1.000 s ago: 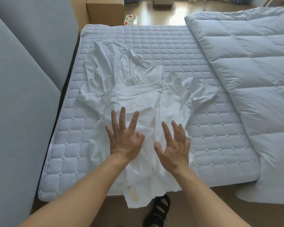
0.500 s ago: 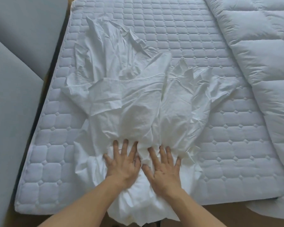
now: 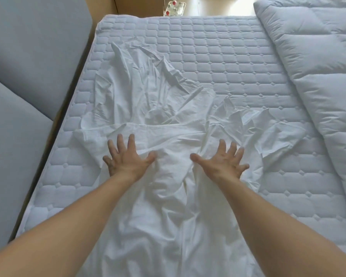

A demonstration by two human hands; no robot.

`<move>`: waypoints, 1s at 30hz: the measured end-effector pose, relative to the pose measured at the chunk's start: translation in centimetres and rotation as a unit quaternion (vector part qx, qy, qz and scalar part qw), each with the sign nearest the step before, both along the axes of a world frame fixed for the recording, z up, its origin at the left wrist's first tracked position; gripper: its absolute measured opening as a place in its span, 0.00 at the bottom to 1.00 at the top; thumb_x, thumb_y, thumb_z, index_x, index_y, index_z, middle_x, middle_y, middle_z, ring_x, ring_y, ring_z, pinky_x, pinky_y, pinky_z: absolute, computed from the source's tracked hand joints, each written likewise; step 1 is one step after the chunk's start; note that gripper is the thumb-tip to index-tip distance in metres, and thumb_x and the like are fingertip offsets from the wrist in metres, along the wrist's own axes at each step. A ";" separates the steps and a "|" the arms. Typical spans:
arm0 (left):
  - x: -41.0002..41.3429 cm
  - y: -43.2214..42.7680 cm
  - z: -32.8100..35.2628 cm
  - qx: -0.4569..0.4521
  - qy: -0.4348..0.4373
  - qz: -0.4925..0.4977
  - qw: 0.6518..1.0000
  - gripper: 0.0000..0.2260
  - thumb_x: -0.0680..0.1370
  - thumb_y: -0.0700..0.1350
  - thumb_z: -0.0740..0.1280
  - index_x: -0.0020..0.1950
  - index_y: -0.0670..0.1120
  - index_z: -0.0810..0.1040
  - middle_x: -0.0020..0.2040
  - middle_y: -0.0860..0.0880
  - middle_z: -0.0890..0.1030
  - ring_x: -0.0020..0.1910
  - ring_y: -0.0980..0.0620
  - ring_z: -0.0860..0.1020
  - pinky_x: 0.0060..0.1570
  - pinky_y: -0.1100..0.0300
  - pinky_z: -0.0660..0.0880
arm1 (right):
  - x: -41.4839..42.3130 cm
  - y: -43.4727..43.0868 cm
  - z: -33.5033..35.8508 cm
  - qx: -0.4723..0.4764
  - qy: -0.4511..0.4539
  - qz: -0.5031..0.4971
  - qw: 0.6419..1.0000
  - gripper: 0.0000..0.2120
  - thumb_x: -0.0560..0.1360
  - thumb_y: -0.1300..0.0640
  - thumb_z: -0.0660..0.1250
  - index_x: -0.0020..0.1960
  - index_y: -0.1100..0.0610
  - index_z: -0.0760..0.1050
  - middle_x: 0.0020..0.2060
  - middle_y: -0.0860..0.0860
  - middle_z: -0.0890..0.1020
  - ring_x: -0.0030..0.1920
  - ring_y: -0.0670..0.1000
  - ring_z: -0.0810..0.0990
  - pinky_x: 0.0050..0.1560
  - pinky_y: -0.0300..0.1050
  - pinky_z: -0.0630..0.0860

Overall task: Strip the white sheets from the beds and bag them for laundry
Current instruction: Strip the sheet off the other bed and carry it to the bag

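A crumpled white sheet [image 3: 158, 108] lies loose in a heap on the bare quilted mattress [image 3: 238, 62], stretching from mid-bed down past the near edge. My left hand [image 3: 126, 158] lies flat on the sheet's left part with fingers spread. My right hand [image 3: 222, 160] presses flat on the sheet to the right, fingers also spread. The two hands are about a hand's width apart, and a raised fold of sheet sits between them. No laundry bag is in view.
A thick white duvet [image 3: 316, 62] is piled along the right side of the mattress. Grey padded panels [image 3: 28, 66] stand close along the left. Beyond the far edge are a wooden floor and a clear packet with red items [image 3: 174, 9].
My hands have slid forward on the sheet and spread apart from each other. The view has tilted up, showing the far edge of the mattress again.
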State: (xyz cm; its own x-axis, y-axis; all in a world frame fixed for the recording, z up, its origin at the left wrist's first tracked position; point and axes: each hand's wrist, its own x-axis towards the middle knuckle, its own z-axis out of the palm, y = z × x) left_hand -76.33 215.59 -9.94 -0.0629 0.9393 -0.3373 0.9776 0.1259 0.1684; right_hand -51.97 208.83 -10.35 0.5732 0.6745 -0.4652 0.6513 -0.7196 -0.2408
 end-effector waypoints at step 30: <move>4.7 4.7 7.8 -0.087 -0.480 0.216 0.846 0.08 0.65 0.35 0.65 0.31 0.45 0.68 0.31 0.46 0.67 0.31 0.47 0.66 0.32 0.59 0.65 | -3.3 6.0 3.3 0.179 0.512 -0.154 0.826 0.22 0.66 0.60 0.80 0.56 0.67 0.79 0.45 0.59 0.84 0.43 0.58 0.85 0.46 0.56 0.83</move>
State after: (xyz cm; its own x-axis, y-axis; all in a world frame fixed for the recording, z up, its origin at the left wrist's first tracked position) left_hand -71.63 220.32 -2.11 -0.0064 0.8296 -0.5584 0.2563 0.5411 0.8010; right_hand -55.23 214.80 -7.06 0.1728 0.7695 -0.6148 -0.2268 -0.5764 -0.7851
